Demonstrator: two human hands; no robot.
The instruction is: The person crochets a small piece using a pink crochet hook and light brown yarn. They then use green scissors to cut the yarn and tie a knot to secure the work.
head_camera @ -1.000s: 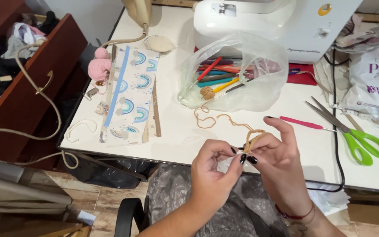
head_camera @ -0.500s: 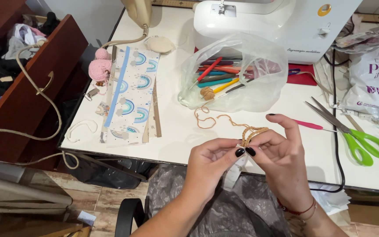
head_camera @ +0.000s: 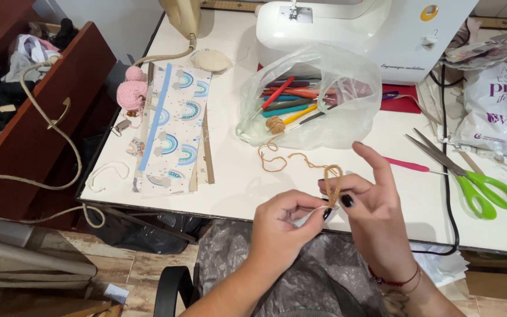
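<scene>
- Yarn (head_camera: 332, 182), tan and thin, stands up in a small loop just in front of the clear plastic bag (head_camera: 312, 100); its tail wanders back across the white table (head_camera: 236, 188) to a little ball (head_camera: 274, 124) at the mouth of that bag.
- Right hand (head_camera: 377, 214) pinches the foot of the loop between thumb and middle finger, with the index finger lifted clear.
- Left hand (head_camera: 280, 226) is closed on the strand just beside that pinch, so the two hands meet, both clamped on the yarn, in front of the bag and over the table's near edge.
- Pink crochet hook (head_camera: 409, 165) and green-handled scissors (head_camera: 476, 179) lie to the right of the bag, untouched.
- Risk, as I judge it: the loop looks held by fingertip pressure alone, so a slack pinch could let it fall open.
- A tug on the strand might also drag the ball out of the bag, or snag the tail on the hooks inside.
</scene>
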